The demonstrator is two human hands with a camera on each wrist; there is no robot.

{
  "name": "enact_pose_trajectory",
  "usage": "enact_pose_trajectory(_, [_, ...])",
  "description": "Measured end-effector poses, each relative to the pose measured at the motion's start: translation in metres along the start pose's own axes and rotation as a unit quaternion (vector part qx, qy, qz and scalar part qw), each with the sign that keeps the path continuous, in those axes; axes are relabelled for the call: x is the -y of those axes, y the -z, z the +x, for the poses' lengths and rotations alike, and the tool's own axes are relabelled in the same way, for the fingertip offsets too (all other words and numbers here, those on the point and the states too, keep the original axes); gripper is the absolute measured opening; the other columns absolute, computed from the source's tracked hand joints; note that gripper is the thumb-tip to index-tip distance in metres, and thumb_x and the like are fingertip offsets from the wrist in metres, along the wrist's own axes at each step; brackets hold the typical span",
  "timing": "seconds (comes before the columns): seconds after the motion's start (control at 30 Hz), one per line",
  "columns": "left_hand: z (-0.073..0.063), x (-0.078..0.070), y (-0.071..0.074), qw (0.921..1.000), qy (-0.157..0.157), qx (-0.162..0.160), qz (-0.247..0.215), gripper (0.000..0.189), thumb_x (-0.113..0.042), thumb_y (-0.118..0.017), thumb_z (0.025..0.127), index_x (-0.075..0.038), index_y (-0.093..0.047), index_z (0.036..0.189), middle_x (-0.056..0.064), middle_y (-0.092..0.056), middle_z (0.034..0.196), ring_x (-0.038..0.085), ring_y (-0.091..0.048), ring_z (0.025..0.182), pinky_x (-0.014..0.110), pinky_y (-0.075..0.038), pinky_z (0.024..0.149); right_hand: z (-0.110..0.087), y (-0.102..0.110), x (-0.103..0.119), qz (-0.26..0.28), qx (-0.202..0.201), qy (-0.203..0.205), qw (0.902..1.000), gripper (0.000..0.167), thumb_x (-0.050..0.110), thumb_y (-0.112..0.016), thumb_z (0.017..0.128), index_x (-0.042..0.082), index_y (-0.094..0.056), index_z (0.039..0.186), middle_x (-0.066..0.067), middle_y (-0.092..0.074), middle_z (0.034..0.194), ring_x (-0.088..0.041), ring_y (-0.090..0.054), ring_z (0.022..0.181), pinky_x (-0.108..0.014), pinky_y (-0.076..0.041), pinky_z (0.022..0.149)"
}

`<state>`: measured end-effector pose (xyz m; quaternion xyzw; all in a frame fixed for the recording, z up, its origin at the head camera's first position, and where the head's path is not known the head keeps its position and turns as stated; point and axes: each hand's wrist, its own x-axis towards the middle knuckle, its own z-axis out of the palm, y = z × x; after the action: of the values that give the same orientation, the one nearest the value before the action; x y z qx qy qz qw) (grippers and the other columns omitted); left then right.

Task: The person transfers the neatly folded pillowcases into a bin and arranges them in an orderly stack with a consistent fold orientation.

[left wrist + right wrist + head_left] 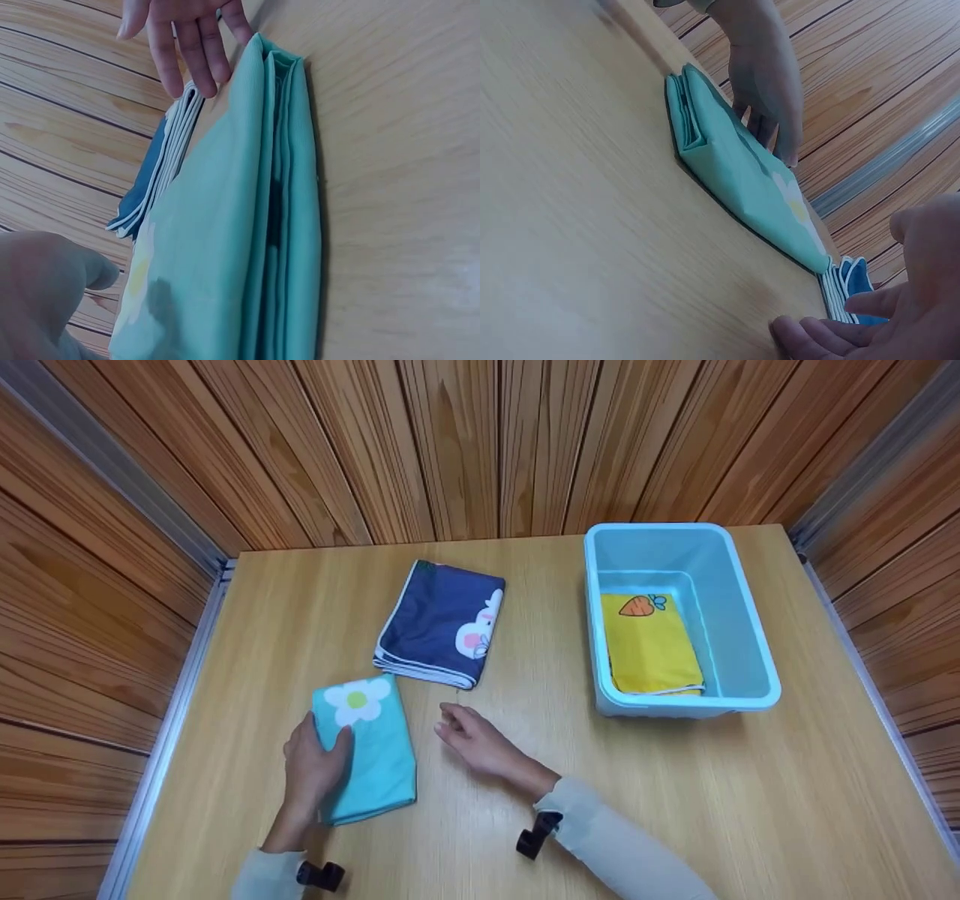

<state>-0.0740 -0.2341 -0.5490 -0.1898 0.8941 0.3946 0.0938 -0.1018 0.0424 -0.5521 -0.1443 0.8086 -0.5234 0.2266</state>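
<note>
A folded turquoise towel (375, 757) with a white flower lies on the table, its stacked layers showing along one end in the left wrist view. My left hand (315, 761) is at its left side, fingers along the edge and thumb extended over the top. In the left wrist view, that thumb (94, 270) stands a little off the fabric, its shadow falling on it. To the right of the towel, my right hand (480, 742) hovers with loosely bent fingers and nothing in its grasp. A folded navy towel (435, 619) with a white animal print lies just beyond.
A light blue plastic bin (750, 615) stands at the right of the wooden table (525, 810). Inside it lies a folded yellow towel (652, 652) with a carrot print. Wood-patterned panels (465, 450) rise behind the table and at both sides.
</note>
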Motion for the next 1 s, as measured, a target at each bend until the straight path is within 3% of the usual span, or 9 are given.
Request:
enact_pose_trajectory(0.33, [0.006, 0.002, 0.004, 0.9987, 0.04, 0.024, -0.017, 0.085, -0.04, -0.05, 0.104, 0.005, -0.006, 0.16, 0.033, -0.017, 0.159, 0.048, -0.02, 0.146, 0.063, -0.024, 0.117, 0.005, -0.014, 0.002, 0.066, 0.009, -0.034, 0.9972, 0.056, 0.036, -0.043, 0.11, 0.002, -0.039, 0.154, -0.016, -0.053, 0.145, -0.028, -0.053, 0.131, -0.04, -0.05, 0.103])
enact_pose_trajectory(0.5, [0.008, 0.002, 0.007, 0.9972, 0.056, 0.03, -0.04, 0.084, -0.039, -0.049, 0.105, 0.005, -0.004, 0.16, 0.032, -0.016, 0.161, 0.048, -0.018, 0.148, 0.062, -0.021, 0.119, 0.008, -0.022, 0.005, 0.086, 0.022, -0.039, 0.9953, 0.053, 0.034, -0.043, 0.11, 0.002, -0.041, 0.153, -0.015, -0.055, 0.142, -0.026, -0.058, 0.124, -0.038, -0.054, 0.096])
enact_pose_trajectory(0.73, [0.008, 0.002, 0.008, 0.9941, 0.067, 0.025, -0.082, 0.08, -0.034, -0.048, 0.107, 0.005, -0.003, 0.16, 0.031, -0.015, 0.162, 0.047, -0.018, 0.15, 0.06, -0.021, 0.12, 0.013, -0.029, 0.009, 0.152, 0.039, -0.062, 0.9856, 0.051, 0.033, -0.046, 0.109, 0.002, -0.044, 0.15, -0.012, -0.06, 0.131, -0.025, -0.062, 0.114, -0.039, -0.056, 0.091])
enact_pose_trajectory(1.0, [0.011, 0.001, 0.012, 0.9879, 0.101, 0.023, -0.116, 0.077, -0.031, -0.047, 0.107, 0.005, -0.005, 0.161, 0.03, -0.019, 0.163, 0.044, -0.021, 0.151, 0.055, -0.024, 0.12, 0.015, -0.038, 0.013, 0.175, 0.062, -0.065, 0.9806, 0.05, 0.033, -0.045, 0.11, 0.003, -0.044, 0.15, -0.01, -0.062, 0.132, -0.022, -0.062, 0.117, -0.042, -0.055, 0.093])
